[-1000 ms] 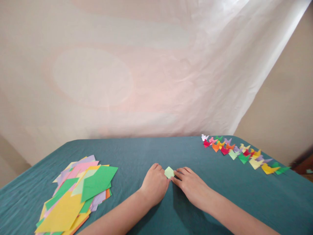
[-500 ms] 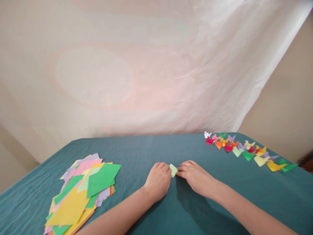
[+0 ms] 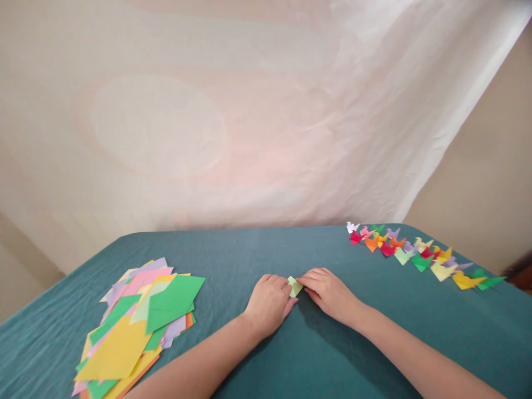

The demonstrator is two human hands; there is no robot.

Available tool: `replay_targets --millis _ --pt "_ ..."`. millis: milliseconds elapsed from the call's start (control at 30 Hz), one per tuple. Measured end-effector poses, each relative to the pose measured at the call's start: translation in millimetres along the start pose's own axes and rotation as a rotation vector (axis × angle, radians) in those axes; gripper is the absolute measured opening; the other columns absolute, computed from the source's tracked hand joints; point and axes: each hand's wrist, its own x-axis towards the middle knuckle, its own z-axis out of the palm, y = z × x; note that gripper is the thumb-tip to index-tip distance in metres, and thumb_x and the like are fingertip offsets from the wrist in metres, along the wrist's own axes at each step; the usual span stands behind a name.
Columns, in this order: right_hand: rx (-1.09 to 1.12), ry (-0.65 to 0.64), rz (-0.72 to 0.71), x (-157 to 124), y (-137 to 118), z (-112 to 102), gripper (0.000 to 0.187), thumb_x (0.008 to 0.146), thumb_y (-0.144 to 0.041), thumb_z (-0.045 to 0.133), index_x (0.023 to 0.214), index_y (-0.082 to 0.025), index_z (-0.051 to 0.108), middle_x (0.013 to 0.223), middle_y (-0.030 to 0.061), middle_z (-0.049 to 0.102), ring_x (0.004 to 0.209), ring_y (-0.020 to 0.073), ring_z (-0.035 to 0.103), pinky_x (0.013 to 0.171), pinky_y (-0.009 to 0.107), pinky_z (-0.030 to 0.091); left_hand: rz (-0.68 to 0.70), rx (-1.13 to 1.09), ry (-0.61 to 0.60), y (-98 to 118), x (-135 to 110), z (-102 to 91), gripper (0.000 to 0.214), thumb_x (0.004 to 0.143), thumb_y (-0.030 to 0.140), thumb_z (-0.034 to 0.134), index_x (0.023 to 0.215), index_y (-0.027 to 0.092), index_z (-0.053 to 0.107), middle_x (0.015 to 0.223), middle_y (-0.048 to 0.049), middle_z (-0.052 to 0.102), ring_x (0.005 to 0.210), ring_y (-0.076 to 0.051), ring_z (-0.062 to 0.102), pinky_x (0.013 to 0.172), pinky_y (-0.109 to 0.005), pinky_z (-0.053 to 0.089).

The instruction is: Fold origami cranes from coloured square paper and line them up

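Observation:
A small folded piece of pale green paper (image 3: 295, 286) lies on the teal tablecloth (image 3: 257, 249) between my two hands. My left hand (image 3: 270, 303) rests on the cloth with its fingers curled, the thumb and fingertips pressing the paper's left edge. From the right, my right hand (image 3: 330, 292) pinches the same piece with its fingertips. Most of the paper is hidden under the fingers.
A loose pile of coloured paper squares (image 3: 137, 321) lies at the front left of the table. A row of several small folded paper figures (image 3: 419, 255) runs along the back right edge. A pale sheet (image 3: 249, 111) hangs behind the table.
Both hands have closed in on the pale green piece, which now looks narrower and more covered. The view has shifted slightly.

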Motion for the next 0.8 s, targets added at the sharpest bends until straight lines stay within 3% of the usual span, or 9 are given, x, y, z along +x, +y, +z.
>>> replay_targets --millis 467,800 --pt "0.072 0.096 -0.021 -3.2 4.7 10.0 0.021 0.088 -0.016 0.048 0.103 -0.019 0.062 0.092 0.0056 0.066 0.087 0.0167 0.056 0.078 0.032 0.04 0.007 -0.106 0.02 -1.7 -1.6 5.4 0.019 0.087 0.024 0.046 0.099 0.016 0.059 0.098 -0.0065 0.061 0.093 -0.019 0.057 0.085 -0.032 0.045" --pt "-0.078 0.108 -0.15 -3.1 7.5 11.1 0.018 0.09 -0.017 0.046 0.095 -0.018 0.063 0.088 0.0046 0.064 0.088 0.0156 0.054 0.079 0.031 0.038 0.036 -0.105 -0.027 -3.3 -0.4 -0.3 0.019 0.088 0.022 0.042 0.09 0.016 0.06 0.093 -0.0057 0.061 0.087 -0.017 0.058 0.08 -0.028 0.046"
